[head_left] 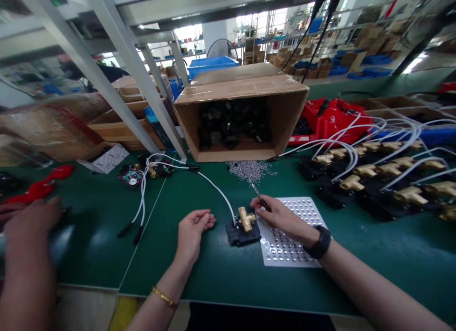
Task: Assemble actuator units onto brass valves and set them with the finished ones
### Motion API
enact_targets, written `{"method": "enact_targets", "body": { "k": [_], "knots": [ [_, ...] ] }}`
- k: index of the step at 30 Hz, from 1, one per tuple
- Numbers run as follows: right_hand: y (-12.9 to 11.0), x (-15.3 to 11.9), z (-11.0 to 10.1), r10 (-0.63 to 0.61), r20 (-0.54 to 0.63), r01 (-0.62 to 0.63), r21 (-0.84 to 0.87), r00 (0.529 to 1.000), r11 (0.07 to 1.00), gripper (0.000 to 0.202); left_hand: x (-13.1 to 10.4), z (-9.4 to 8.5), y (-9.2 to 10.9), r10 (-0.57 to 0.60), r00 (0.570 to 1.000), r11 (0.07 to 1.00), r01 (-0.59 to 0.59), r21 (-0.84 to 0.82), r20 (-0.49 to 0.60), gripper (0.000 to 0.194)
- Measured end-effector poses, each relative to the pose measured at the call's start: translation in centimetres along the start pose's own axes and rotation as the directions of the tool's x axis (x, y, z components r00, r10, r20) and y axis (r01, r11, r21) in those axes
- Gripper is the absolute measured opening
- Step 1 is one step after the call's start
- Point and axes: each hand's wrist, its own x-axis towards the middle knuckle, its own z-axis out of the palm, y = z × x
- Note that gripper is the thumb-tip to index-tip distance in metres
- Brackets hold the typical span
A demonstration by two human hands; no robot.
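Observation:
My right hand, a dark band on its wrist, is closed round slim tweezers. Their bright tip points at a heap of small screws. Just left of that hand, a black housing lies on the green bench with a brass tee fitting on top and a white cable running off to the back left. My left hand hovers left of the housing, apart from it, with thumb and fingers curled together. Whatever those fingers hold, if anything, cannot be made out.
A perforated white plate lies partly under my right forearm. Behind the screws stands an open carton of black parts. Several brass-fitted units with white cables crowd the right. Another person's hand works at far left, near metal uprights.

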Motion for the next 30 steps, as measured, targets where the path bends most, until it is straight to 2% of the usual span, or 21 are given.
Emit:
{"method": "enact_targets", "body": {
  "k": [3, 7, 11, 16, 21, 24, 27, 30],
  "knots": [
    [0.1, 0.0, 0.7, -0.029, -0.045, 0.027, -0.050, 0.999, 0.998, 0.014, 0.1, 1.8, -0.8, 0.005, 0.990, 0.997, -0.016, 0.080, 0.138, 0.024],
    [0.2, 0.1, 1.1, -0.081, -0.067, 0.070, -0.157, 0.994, 0.985, 0.009, 1.0, 3.3, -0.3, 0.081, 0.956, 0.969, -0.142, 0.204, 0.281, 0.008],
    [0.4, -0.6, 1.5, -0.167, -0.087, 0.143, -0.231, 0.982, 0.962, 0.015, 0.8, 3.1, -0.1, 0.154, 0.931, 0.931, -0.249, 0.268, 0.330, 0.008],
    [1.5, -1.2, 1.8, -0.228, -0.098, 0.195, -0.268, 0.969, 0.944, 0.017, 0.8, 2.6, -0.5, 0.186, 0.917, 0.903, -0.301, 0.307, 0.352, 0.012],
    [2.1, -1.2, 1.9, -0.378, -0.064, 0.345, -0.291, 0.924, 0.892, 0.024, 1.0, 2.6, 0.0, 0.253, 0.855, 0.846, -0.423, 0.325, 0.453, 0.012],
    [2.2, -1.1, 1.9, -0.407, -0.047, 0.382, -0.263, 0.912, 0.886, 0.024, 1.0, 2.5, 0.0, 0.281, 0.824, 0.822, -0.472, 0.320, 0.492, 0.013],
    [2.2, -1.0, 1.9, -0.360, -0.115, 0.328, -0.228, 0.926, 0.917, 0.019, 1.0, 2.3, -0.5, 0.276, 0.858, 0.833, -0.438, 0.337, 0.433, 0.014],
    [2.0, -0.9, 1.8, -0.257, -0.202, 0.221, -0.183, 0.945, 0.958, 0.013, 0.9, 2.1, -1.0, 0.249, 0.897, 0.857, -0.379, 0.348, 0.364, 0.018]
  ]
}}
